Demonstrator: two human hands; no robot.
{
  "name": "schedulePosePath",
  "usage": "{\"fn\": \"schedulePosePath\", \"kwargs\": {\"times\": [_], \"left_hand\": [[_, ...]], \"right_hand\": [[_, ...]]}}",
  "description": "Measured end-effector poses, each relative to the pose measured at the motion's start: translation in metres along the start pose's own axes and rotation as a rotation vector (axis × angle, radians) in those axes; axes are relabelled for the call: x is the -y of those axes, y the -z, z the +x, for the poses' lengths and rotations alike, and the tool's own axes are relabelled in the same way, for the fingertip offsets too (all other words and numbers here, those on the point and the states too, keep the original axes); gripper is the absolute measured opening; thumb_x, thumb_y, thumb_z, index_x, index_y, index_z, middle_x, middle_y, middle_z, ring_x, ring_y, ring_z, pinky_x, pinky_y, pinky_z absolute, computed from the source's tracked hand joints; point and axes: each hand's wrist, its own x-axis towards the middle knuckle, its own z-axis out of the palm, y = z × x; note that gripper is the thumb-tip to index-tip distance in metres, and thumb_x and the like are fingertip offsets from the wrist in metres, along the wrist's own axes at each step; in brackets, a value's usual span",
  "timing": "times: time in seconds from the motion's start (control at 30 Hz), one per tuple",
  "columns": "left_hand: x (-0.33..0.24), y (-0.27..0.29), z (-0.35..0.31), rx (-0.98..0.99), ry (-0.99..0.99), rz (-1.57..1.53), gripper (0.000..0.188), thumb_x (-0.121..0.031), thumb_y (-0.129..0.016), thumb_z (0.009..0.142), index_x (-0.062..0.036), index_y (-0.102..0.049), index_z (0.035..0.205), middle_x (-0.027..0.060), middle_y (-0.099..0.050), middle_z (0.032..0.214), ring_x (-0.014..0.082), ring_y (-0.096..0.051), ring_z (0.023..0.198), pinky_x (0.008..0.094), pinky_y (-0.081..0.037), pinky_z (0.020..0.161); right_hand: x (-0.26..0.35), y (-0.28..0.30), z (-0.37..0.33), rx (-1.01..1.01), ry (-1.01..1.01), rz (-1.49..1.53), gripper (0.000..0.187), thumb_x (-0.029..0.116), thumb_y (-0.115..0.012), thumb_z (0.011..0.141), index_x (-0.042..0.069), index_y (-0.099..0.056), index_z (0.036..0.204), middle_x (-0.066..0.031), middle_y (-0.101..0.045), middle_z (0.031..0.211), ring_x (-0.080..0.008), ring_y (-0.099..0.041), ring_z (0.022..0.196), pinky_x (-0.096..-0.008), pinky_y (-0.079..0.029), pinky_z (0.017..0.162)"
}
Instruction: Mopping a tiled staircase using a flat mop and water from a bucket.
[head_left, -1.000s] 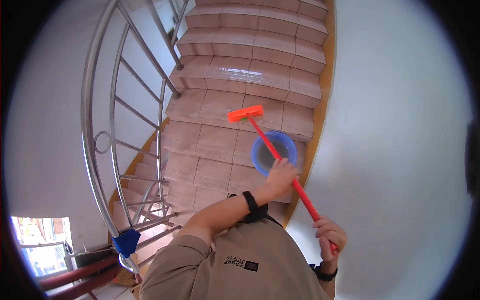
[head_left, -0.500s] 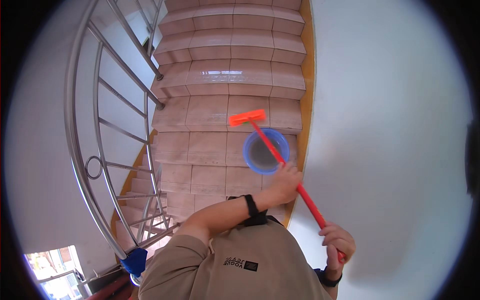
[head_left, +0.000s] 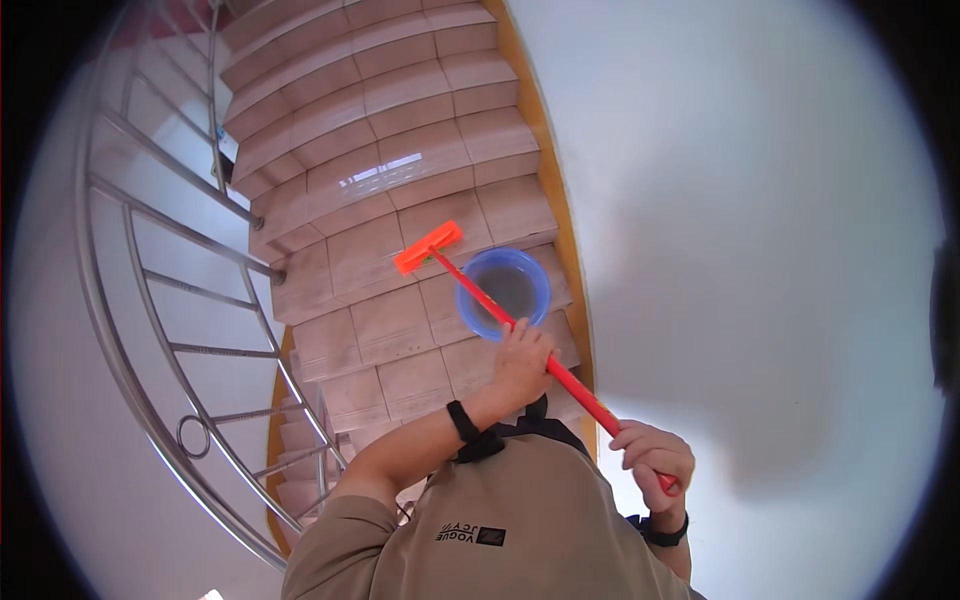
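A long-handled scrubber (head_left: 585, 392) with a red pole slants across the middle, its orange rectangular head pointing up and to the left. Whether the head carries bristles or sponge is hidden. My left hand (head_left: 524, 365) is wrapped round the middle of the pole, while my right hand (head_left: 655, 458) grips it near its lower end. Beneath the pole, a round blue basin (head_left: 543, 285) of greyish water stands on a step, close to the wall. In this view the orange head lies over the steps just left of the basin; I cannot tell whether it touches them.
Pinkish tiled stairs (head_left: 400, 315) rise away from me, with a wet-looking shine on one step. A curved metal railing (head_left: 150, 420) runs along the left, with lower steps beyond it. On the right, a white wall (head_left: 740, 250) has a yellow skirting (head_left: 575, 290) beside the steps.
The view has turned, so the stairs now lean left. In the picture, the scrubber's head and both hands have shifted left; both hands keep their hold on the pole.
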Motion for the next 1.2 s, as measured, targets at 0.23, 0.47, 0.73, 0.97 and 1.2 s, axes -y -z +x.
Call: {"fn": "schedulePosePath", "kwargs": {"times": [0.23,0.47,0.73,0.97,1.2], "left_hand": [[-0.056,-0.053,0.056,0.113,-0.206,-0.157,0.017,-0.022,-0.072,0.085,-0.0073,-0.066,0.092,0.0131,-0.063,0.101,0.0345,-0.053,0.111,0.0520,-0.038,0.100],[-0.026,-0.031,0.042,0.188,-0.223,-0.137,0.018,-0.017,-0.075,0.080,-0.0064,-0.062,0.085,0.0127,-0.061,0.095,0.0360,-0.054,0.107,0.0521,-0.042,0.097],[-0.029,-0.040,0.027,0.080,-0.174,-0.061,0.014,-0.015,-0.073,0.080,-0.0074,-0.062,0.085,0.0119,-0.061,0.093,0.0355,-0.054,0.106,0.0527,-0.041,0.094],[-0.052,-0.071,0.058,0.132,-0.242,-0.159,0.013,-0.017,-0.072,0.082,-0.0070,-0.065,0.087,0.0132,-0.061,0.096,0.0359,-0.052,0.108,0.0526,-0.038,0.098],[-0.015,-0.040,0.025,0.128,-0.169,-0.055,0.015,-0.015,-0.074,0.081,-0.0076,-0.062,0.088,0.0149,-0.061,0.096,0.0412,-0.051,0.120,0.0559,-0.040,0.101]], "right_hand": [[0.020,0.017,-0.025,-0.231,0.038,-0.258,0.015,-0.003,-0.049,0.075,0.001,-0.050,0.060,-0.0111,-0.061,0.065,-0.0307,-0.069,0.073,-0.0541,-0.056,0.092],[-0.003,0.010,-0.028,-0.180,0.032,-0.145,0.013,-0.001,-0.051,0.073,0.000,-0.050,0.060,-0.0107,-0.060,0.064,-0.0314,-0.069,0.074,-0.0546,-0.056,0.092],[-0.005,0.016,-0.044,-0.220,-0.046,-0.019,0.016,0.002,-0.054,0.079,0.000,-0.055,0.063,-0.0109,-0.064,0.069,-0.0324,-0.070,0.080,-0.0556,-0.054,0.096],[-0.010,0.034,-0.045,-0.354,-0.070,-0.131,0.018,0.001,-0.051,0.078,0.002,-0.052,0.060,-0.0099,-0.063,0.067,-0.0315,-0.071,0.079,-0.0550,-0.053,0.098],[-0.017,0.019,-0.032,-0.092,0.016,-0.061,0.006,-0.005,-0.052,0.067,-0.003,-0.054,0.062,-0.0112,-0.060,0.067,-0.0341,-0.071,0.079,-0.0532,-0.056,0.094]]}}
